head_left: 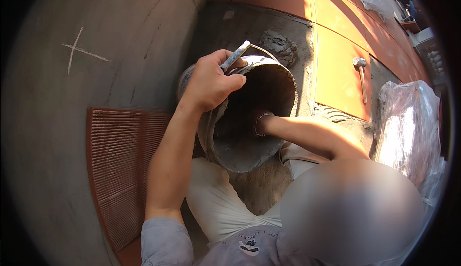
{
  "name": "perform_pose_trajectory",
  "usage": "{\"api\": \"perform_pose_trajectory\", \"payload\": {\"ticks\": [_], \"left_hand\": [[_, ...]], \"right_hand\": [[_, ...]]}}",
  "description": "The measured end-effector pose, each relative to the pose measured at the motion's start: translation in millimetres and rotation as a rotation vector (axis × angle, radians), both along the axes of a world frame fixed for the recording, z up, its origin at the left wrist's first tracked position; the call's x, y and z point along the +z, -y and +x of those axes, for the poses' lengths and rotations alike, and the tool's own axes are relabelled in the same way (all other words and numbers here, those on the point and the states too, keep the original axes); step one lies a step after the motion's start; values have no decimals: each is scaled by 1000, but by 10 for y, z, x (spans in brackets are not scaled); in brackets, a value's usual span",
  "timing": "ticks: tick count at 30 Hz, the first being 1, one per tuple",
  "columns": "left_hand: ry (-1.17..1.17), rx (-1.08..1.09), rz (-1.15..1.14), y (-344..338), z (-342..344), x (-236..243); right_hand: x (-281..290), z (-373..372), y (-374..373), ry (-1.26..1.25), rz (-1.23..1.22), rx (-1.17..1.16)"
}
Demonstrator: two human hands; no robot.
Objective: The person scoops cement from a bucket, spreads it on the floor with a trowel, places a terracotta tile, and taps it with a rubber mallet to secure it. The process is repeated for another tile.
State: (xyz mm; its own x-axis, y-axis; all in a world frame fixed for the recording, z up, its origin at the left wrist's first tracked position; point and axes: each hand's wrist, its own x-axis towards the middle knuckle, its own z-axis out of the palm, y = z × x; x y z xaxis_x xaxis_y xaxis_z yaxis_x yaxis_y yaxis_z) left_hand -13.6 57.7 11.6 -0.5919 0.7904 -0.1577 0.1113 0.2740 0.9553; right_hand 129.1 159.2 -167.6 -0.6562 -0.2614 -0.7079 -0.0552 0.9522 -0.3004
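Note:
A dark, mortar-crusted bucket (pixel 249 151) lies tipped toward me between my legs, its wide mouth facing up and back. At its upper left rim, my left hand (pixel 216 81) is closed on the pale tubular grip (pixel 240 50) of the wire handle, thumb against the rim. My right hand (pixel 261 124) reaches into the bucket from the right, with a bracelet or band at the wrist; its fingers are hidden in the dark inside. Just beyond the bucket sits a lump of grey mortar (pixel 278 45).
A ridged reddish tile (pixel 115 165) leans on the grey wall (pixel 57 74) at left. Laid orange tiles (pixel 338 50) run along the back and right, with a mallet (pixel 359 66) on one and rough mortar at their edge. A plastic-wrapped stack (pixel 406 131) stands at right.

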Motion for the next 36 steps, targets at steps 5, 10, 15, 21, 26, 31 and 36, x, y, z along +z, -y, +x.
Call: {"api": "perform_pose_trajectory", "payload": {"ticks": [5, 10, 15, 21, 26, 31, 36], "left_hand": [[19, 18, -5, -18, 42, 29], [99, 25, 21, -44, -12, 44], [178, 38, 65, -50, -152, 12], [199, 113, 133, 90, -490, -64], [220, 197, 123, 221, -671, -74], [238, 200, 134, 220, -763, -64], [273, 195, 112, 175, -901, -58]], "right_hand": [[-359, 76, 203, -416, -370, -166], [-192, 140, 249, 24, -343, -526], [255, 242, 36, 45, -395, -581], [631, 354, -243, 197, -550, -666], [1133, 465, -738, 235, -626, -686], [1589, 543, -1331, 116, -839, -900], [1761, 713, -1929, -203, -909, -1114]]}}
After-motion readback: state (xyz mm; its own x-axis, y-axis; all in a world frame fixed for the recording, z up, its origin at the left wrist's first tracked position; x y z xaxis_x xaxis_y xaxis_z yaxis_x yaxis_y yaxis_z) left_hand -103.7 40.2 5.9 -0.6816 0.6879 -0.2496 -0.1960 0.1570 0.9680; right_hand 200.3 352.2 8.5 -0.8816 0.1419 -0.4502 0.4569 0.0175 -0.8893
